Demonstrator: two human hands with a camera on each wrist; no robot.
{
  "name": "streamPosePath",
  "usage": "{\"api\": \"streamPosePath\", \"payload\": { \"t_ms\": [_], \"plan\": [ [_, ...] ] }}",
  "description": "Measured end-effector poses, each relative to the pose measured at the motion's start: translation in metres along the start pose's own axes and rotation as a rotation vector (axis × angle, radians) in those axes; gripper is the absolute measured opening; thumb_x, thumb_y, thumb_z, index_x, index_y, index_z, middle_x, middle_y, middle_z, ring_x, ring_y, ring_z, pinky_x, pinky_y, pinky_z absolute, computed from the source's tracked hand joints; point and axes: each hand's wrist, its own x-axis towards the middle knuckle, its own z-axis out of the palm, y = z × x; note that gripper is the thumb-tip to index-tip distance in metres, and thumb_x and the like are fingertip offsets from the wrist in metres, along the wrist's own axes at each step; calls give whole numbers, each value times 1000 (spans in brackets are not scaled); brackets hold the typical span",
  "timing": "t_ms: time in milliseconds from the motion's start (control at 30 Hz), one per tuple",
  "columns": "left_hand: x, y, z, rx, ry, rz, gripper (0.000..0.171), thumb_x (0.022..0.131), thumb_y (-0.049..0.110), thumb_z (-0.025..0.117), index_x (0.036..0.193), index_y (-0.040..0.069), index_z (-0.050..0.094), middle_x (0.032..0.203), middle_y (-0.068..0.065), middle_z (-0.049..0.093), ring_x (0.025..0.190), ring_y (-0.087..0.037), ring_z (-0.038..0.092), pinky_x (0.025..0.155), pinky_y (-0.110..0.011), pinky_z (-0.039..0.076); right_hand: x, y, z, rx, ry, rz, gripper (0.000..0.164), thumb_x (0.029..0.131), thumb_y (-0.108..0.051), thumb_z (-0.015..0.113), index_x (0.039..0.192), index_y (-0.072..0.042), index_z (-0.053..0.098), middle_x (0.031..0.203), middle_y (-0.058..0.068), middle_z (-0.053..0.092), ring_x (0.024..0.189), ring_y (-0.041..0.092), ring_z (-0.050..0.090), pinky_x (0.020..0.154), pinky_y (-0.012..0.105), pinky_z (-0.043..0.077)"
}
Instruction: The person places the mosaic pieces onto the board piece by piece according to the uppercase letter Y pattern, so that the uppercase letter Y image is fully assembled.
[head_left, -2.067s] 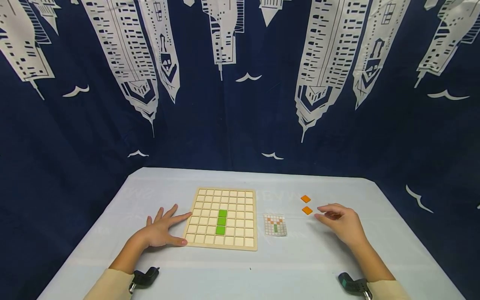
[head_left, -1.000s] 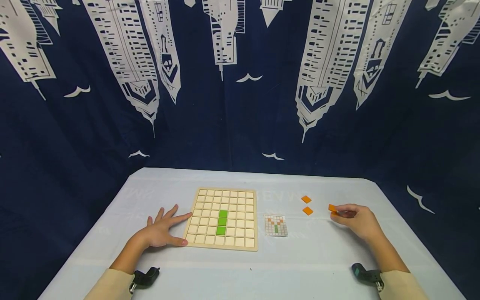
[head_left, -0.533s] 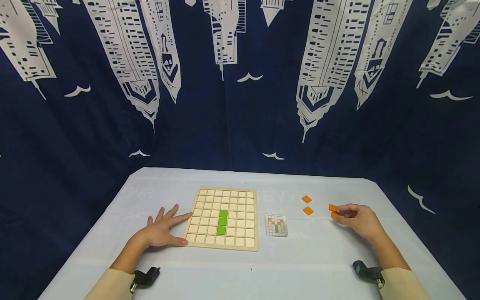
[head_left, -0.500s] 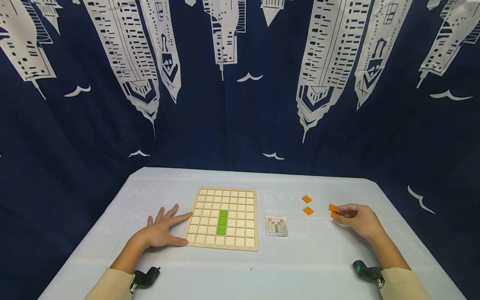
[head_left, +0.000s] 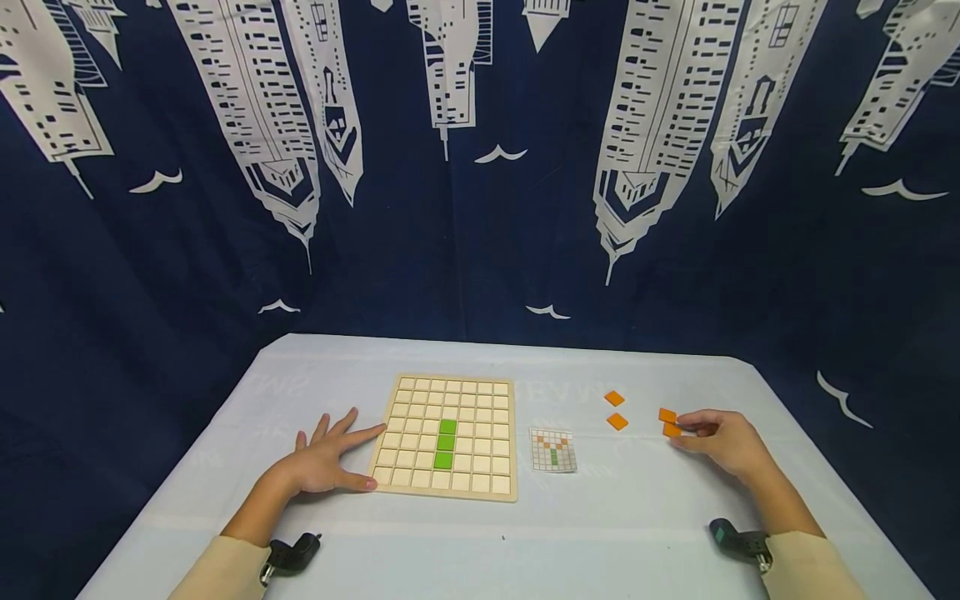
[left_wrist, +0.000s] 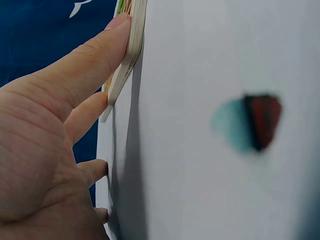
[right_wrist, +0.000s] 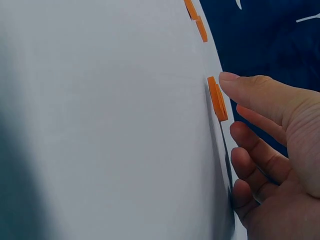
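Observation:
My left hand [head_left: 326, 462] lies with its fingers spread at the left side of a pale wooden grid board [head_left: 483, 497], thumb and index fingertip at its edge. In the left wrist view the thumb [left_wrist: 95, 55] rests against the board's rim [left_wrist: 131, 50]. Three green squares [head_left: 444, 460] stand in a column on the board. My right hand [head_left: 723, 437] is beside two orange square tiles [head_left: 667, 415] on the table, thumb and index fingertip right by them. In the right wrist view a narrow gap shows between the thumb [right_wrist: 250, 87] and these tiles [right_wrist: 217, 102]; the fingers are loosely bent.
Two more orange tiles [head_left: 617, 422] lie left of the right hand. A small pattern card [head_left: 553, 465] with a printed grid lies between the board and the tiles. The white table [head_left: 450, 550] backs onto a dark blue curtain [head_left: 465, 233].
My right hand first moves right to a pair of orange tiles and pinches at them, then draws back slightly to the right, leaving both more exposed. The left hand and board stay put.

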Motion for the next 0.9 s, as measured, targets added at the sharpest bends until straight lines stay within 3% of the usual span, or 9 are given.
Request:
{"api": "streamPosePath", "payload": {
  "t_ms": [267, 900],
  "plan": [
    [-1, 0, 0, 14, 0, 1, 100, 69, 59, 87, 155, 26, 47, 168, -30, 14, 149, -67, -2, 105, -90, -1, 2, 1, 0, -5, -18, 27, 50, 80, -28, 88, 118, 1, 73, 117, 23, 70, 97, 28, 55, 73, 28, 44],
    [-1, 3, -1, 5, -6, -8, 98, 70, 57, 88, 154, 26, 47, 168, -30, 14, 149, -66, -3, 106, -89, -2, 7, 1, 3, -9, -13, 37, 43, 82, -22, 87, 114, 3, 74, 101, 14, 70, 86, 25, 51, 68, 29, 41]
  ]
}}
